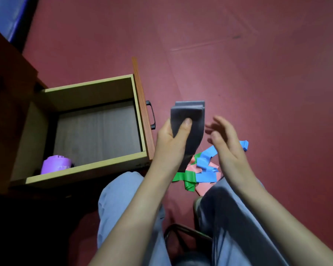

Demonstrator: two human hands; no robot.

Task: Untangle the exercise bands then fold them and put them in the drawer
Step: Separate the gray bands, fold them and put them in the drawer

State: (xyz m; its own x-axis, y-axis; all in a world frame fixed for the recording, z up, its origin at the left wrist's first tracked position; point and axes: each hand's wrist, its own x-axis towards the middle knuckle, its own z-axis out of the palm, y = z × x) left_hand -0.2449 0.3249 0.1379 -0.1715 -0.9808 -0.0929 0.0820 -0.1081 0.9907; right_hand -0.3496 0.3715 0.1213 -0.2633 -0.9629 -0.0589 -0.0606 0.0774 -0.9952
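A seated person's left hand [173,139] grips a folded grey exercise band [188,127] above the red floor [238,64], the thumb pressed across its front face and the fingers wrapped out of sight behind, with the folded layers stacked at the top and a loose tail hanging down toward the knees. The right hand [225,139] hovers just beside the band, open, fingers [214,121] spread and blurred, holding nothing and apparently not touching it. The band's long axis runs roughly upright, tilted slightly; the open drawer [96,83] lies to the left of it, so the left hand, already holding the band, is the nearer one for any placing, and the band would have to travel leftward over the drawer front beside the black handle [151,117]. A purple rolled band [56,164] sits in the drawer's near left corner, partly cut off by the near wall; the rest of the drawer floor is bare. On the floor beneath the hands, a heap of blue, green and pink bands [202,169] lies tangled between the person's legs, partly hidden by both forearms and the grey tail, so how many bands it contains, and how tightly they are knotted, cannot be made out. Whether the grey band's fold is finished is a matter of judgement; the dangling tail suggests not quite.
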